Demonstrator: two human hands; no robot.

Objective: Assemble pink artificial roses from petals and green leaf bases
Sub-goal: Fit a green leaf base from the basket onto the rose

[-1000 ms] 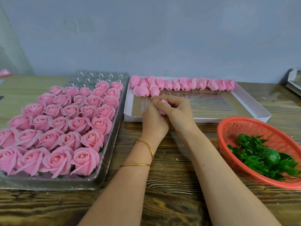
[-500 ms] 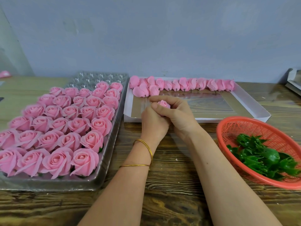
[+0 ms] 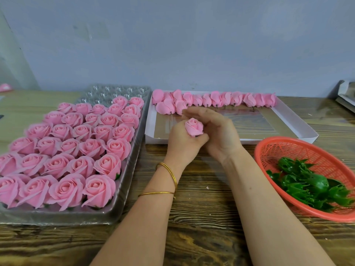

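My left hand grips a small pink rosebud from below, holding it upright over the near edge of the white box. My right hand is cupped beside and behind the bud, fingers relaxed and blurred, thumb near the bud's base. Several pink petal bundles lie in a row along the far side of the white box. Green leaf bases are heaped in the red basket at the right. Finished pink roses fill most of the clear plastic tray at the left.
Everything stands on a wooden table against a grey wall. Empty cups show at the tray's far end. A grey-white box corner sits at the far right edge. A pink object lies at the far left.
The bud has come up out of my closed hands and now shows in full above my left fist. My right hand's fingers have loosened and lifted off it.
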